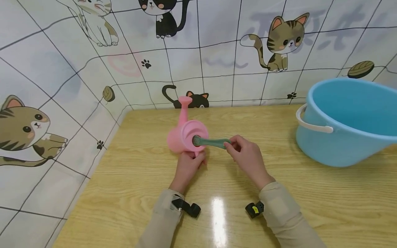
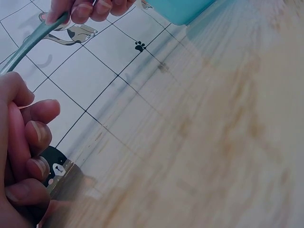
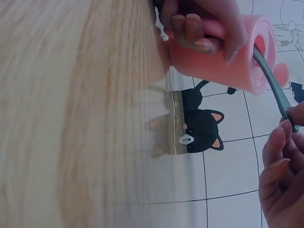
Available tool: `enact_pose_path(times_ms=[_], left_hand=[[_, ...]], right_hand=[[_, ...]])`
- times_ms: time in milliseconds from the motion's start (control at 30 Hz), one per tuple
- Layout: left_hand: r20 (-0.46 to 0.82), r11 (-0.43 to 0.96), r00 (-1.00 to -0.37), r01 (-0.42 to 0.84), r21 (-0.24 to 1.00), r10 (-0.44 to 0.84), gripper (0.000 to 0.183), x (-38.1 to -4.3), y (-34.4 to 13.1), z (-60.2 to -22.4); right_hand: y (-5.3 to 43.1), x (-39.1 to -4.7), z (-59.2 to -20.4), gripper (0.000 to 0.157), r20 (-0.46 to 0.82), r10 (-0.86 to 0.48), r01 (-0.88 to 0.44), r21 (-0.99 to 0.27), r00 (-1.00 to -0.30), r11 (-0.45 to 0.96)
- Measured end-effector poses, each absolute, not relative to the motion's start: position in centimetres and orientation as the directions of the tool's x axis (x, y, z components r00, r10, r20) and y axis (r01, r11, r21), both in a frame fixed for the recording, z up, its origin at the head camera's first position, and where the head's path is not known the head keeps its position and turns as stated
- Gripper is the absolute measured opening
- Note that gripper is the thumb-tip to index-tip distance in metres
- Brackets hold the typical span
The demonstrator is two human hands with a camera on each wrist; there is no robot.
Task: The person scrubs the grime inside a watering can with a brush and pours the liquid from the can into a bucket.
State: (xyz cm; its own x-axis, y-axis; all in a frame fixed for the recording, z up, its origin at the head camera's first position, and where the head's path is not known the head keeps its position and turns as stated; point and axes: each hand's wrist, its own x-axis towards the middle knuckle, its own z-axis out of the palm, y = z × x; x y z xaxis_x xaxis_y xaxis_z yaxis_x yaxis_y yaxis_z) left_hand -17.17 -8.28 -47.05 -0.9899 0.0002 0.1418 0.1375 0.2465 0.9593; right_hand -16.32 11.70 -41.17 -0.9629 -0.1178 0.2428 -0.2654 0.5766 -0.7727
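Observation:
A pink watering can (image 1: 174,140) stands on the wooden table, its spout pointing toward the wall and its round top opening turned to the right. My left hand (image 1: 188,168) grips its handle; in the left wrist view the fingers (image 2: 38,135) curl round the pink handle. My right hand (image 1: 247,156) pinches the outer end of a slim green long-handled tool (image 1: 214,142) between thumb and fingers. The tool's speckled, rounded end sits in the can's opening, so its kind is hard to tell. In the right wrist view the green shaft (image 3: 273,80) slants out of the can.
A large light-blue bucket (image 1: 335,148) with a white handle (image 1: 314,127) stands on the right side of the wooden table (image 1: 130,193). Behind and to the left rises a wall covering (image 1: 217,62) with cat drawings and grid lines.

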Motion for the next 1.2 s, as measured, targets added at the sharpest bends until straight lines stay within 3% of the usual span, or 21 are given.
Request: enact_pose_path(times_ms=[467,767,1200], left_hand=[[0.147,0.254,-0.989,0.143,0.956,0.005,0.029,-17.2,-8.1,-46.8],[0.146,0.257,-0.989,0.144,0.956,0.013,0.027,-16.1,-7.6,-44.4],[0.160,0.271,-0.987,0.155,0.950,0.005,0.032,-17.3,-7.8,-46.7]], right_hand=[[11.9,-16.6,-41.2,0.021,0.191,-0.155,-0.246,-0.771,-0.969,0.588],[12.1,-16.5,-41.2,0.026,0.167,-0.181,-0.242,-0.780,-0.969,0.577],[12.2,-16.7,-41.3,0.029,0.176,-0.203,-0.264,-0.761,-0.963,0.593]])
